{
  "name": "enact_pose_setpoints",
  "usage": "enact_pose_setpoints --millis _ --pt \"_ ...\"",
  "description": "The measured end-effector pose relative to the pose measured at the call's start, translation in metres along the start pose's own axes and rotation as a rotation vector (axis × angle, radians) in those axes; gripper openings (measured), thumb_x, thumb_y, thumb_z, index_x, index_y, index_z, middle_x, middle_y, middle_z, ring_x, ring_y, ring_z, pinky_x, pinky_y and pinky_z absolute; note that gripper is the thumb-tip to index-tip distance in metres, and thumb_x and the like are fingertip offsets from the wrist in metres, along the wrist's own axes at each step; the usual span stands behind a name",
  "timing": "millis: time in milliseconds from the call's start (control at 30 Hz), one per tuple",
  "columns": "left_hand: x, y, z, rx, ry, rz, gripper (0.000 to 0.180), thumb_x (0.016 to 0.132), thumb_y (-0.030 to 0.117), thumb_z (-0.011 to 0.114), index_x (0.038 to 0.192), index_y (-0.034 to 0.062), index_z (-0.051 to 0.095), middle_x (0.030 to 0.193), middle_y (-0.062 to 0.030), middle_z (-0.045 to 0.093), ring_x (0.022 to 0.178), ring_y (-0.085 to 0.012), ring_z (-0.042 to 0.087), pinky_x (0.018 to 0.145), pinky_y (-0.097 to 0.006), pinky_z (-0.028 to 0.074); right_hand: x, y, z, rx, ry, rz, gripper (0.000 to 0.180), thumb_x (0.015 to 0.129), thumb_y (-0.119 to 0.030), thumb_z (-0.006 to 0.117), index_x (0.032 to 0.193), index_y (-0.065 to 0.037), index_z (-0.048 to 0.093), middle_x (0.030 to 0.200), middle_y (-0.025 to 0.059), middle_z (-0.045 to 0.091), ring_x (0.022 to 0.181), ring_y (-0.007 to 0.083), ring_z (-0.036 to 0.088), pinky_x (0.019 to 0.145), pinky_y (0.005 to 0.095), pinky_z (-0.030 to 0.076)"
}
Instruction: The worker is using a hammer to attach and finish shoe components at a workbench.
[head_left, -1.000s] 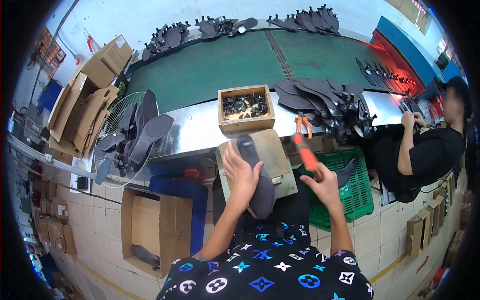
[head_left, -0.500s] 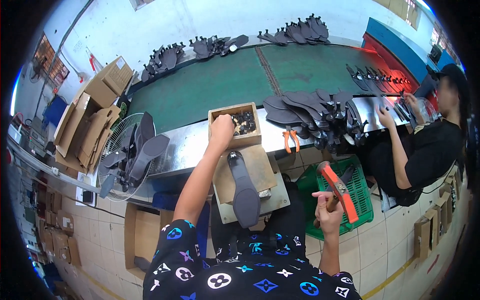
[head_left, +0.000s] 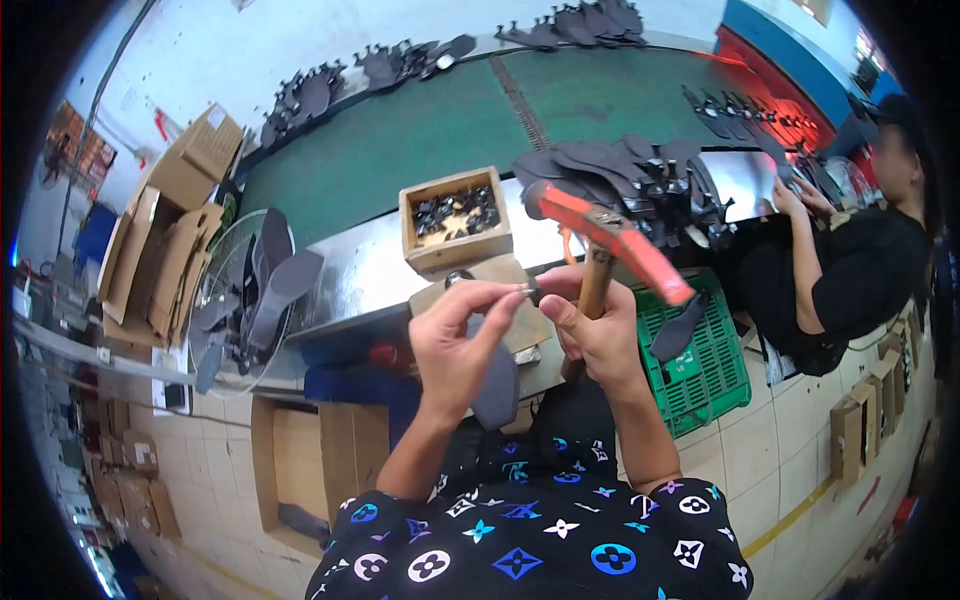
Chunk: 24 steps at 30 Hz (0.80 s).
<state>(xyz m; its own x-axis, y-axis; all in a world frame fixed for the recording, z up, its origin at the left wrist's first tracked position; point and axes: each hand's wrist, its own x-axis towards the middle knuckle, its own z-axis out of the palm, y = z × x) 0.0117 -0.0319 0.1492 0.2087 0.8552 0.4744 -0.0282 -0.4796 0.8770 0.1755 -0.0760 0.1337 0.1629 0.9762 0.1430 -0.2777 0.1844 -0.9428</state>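
My left hand (head_left: 455, 345) pinches a small dark piece with a shiny metal part (head_left: 529, 292) between thumb and forefinger. Its exact kind is too small to make out. Close against it, my right hand (head_left: 605, 335) grips the wooden handle of a hammer (head_left: 622, 243) with a worn orange-red head, and its fingertips come near the piece. Below my hands a dark grey shoe sole (head_left: 496, 392) lies on a board-topped block (head_left: 498, 268), largely hidden by my left hand. Just beyond stands a wooden box (head_left: 458, 256) holding several small black pieces.
Dark soles with heels (head_left: 600, 170) are heaped right of the box. A wire basket (head_left: 240, 340) of soles stands left, near cardboard (head_left: 160, 270). A green crate (head_left: 705, 375) sits low right. Behind runs a green belt (head_left: 400, 150); a co-worker (head_left: 850, 260) sits at right.
My left hand has come out of the wooden box toward me, holding the small piece. My right hand has raised the hammer and moved left to meet it. The view has shifted slightly.
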Motion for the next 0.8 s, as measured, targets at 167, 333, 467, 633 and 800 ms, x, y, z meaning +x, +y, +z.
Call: enact_pose_setpoints --millis 167,333,467,633,800 --pt "-0.007 -0.004 -0.015 0.177 0.013 0.165 0.01 0.085 0.0 0.074 0.094 -0.0035 0.071 0.086 -0.0081 0.069 0.073 -0.0133 0.062 0.067 -0.025 0.05 0.002 0.006 0.019 0.089 -0.041 0.027 0.023 0.088 -0.014 0.077 0.105 -0.001 0.07 0.078 0.0011 0.067 0.05 0.0029 0.051 0.042 0.019 0.036" --pt "0.001 -0.063 -0.042 0.299 0.056 -0.124 0.047 0.082 0.019 0.08 0.119 0.0004 0.059 0.108 -0.014 0.065 0.094 -0.0254 0.063 0.079 -0.032 0.051 0.024 0.03 0.013 -0.103 0.021 -0.029 0.019 0.088 -0.01 0.074 0.105 -0.002 0.071 0.075 0.0004 0.066 0.051 0.0023 0.052 0.043 0.0188 0.038" --pt "0.006 -0.131 -0.065 0.655 -0.035 0.0 0.044 0.084 0.022 0.077 0.117 -0.0019 0.063 0.111 -0.0172 0.068 0.101 -0.026 0.065 0.084 -0.033 0.05 0.05 0.041 0.018 -0.274 -0.088 0.082 0.02 0.089 -0.014 0.072 0.103 0.0 0.071 0.076 -0.0013 0.064 0.058 0.0022 0.053 0.048 0.0199 0.038" --pt "0.004 -0.14 -0.06 0.384 -0.112 -0.095 0.026 0.082 0.014 0.076 0.104 0.0014 0.072 0.097 -0.0139 0.073 0.091 -0.0283 0.067 0.084 -0.036 0.05 0.078 0.073 0.017 -0.496 -0.187 0.044 0.025 0.087 -0.016 0.074 0.102 0.004 0.07 0.088 0.0083 0.072 0.082 0.0124 0.066 0.075 0.0281 0.051" --pt "-0.002 -0.144 -0.06 0.432 -0.098 -0.045 0.029 0.078 0.016 0.078 0.103 0.003 0.074 0.1 -0.0136 0.074 0.092 -0.0297 0.068 0.092 -0.041 0.047 0.094 0.1 0.008 -0.666 -0.333 -0.167 0.022 0.088 -0.015 0.07 0.098 0.005 0.065 0.077 0.014 0.066 0.07 0.0158 0.06 0.068 0.0328 0.049"
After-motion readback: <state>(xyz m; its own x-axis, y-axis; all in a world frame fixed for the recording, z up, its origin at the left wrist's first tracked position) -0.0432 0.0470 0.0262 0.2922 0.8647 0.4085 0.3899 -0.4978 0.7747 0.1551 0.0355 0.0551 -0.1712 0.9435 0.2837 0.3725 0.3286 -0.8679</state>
